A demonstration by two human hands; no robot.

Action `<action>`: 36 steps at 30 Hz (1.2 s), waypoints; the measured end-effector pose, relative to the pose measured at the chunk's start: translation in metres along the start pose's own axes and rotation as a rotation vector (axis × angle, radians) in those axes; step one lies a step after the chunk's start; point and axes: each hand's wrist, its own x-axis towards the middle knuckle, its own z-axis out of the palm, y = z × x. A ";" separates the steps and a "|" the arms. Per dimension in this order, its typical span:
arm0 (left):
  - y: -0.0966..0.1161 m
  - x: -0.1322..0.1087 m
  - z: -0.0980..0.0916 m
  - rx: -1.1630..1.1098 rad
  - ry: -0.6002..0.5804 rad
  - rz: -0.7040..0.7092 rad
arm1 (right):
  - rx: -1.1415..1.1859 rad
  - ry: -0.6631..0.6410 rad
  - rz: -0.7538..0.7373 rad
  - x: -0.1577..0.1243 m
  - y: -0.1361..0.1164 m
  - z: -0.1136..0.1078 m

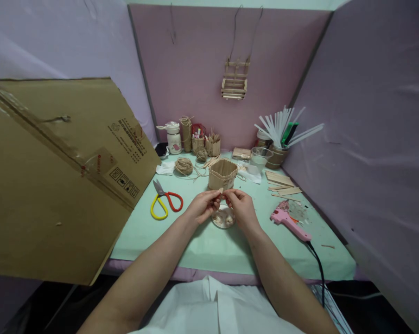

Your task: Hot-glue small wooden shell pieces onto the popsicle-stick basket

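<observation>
Green tabletop (136, 239), round dish (224, 227), pieces (229, 221) inside

At the clock's centre, bare, matt wood with a ridged surface is shown by the box (222, 177). At 6 o'clock, the material of the small pale piece (221, 190) is too small to be told. At 8, grey metal blades and glossy, smooth handles are seen on the scissors (164, 195); at 4, smooth pink plastic on the glue gun (288, 222). At 9, rough, fibrous strands are wound into the twine ball (184, 166); farther out, matt brown cardboard is seen in the panel (39, 208), crossed by shiny tape (103, 162). At 3, unvarnished wood is shown by the flat sticks (279, 179).
</observation>
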 end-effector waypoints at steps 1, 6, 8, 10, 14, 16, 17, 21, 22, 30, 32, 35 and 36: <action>0.000 0.000 0.000 -0.018 -0.005 -0.023 | -0.001 0.003 0.002 0.000 0.000 0.000; 0.006 -0.002 0.002 -0.136 -0.024 -0.178 | -0.003 0.004 0.003 -0.001 0.000 -0.001; 0.008 -0.003 0.003 -0.186 -0.035 -0.234 | -0.004 0.001 0.009 -0.001 0.000 -0.001; 0.010 -0.004 0.003 -0.221 -0.044 -0.271 | -0.001 0.001 0.017 -0.002 -0.001 -0.001; 0.009 -0.003 0.001 -0.232 -0.051 -0.289 | 0.013 -0.011 0.010 -0.003 -0.002 0.000; 0.006 -0.002 0.001 -0.178 -0.028 -0.230 | 0.008 -0.014 0.004 -0.002 -0.002 0.000; 0.005 -0.002 0.001 -0.137 -0.008 -0.174 | 0.001 -0.012 0.002 -0.002 -0.002 -0.001; 0.000 -0.002 0.005 0.021 0.073 0.101 | -0.027 -0.003 -0.004 -0.003 -0.001 -0.001; -0.001 -0.002 0.006 0.043 0.086 0.150 | -0.034 0.002 -0.002 -0.003 -0.001 -0.001; -0.004 -0.003 0.007 0.178 0.131 0.292 | -0.069 -0.002 -0.001 -0.006 -0.004 -0.001; -0.004 -0.004 0.008 0.222 0.141 0.310 | -0.074 -0.005 -0.005 -0.006 -0.004 0.000; -0.005 -0.005 0.009 0.269 0.152 0.340 | -0.088 -0.012 -0.004 -0.006 -0.004 0.000; -0.005 -0.005 0.010 0.281 0.155 0.349 | -0.093 -0.013 -0.001 -0.006 -0.005 0.000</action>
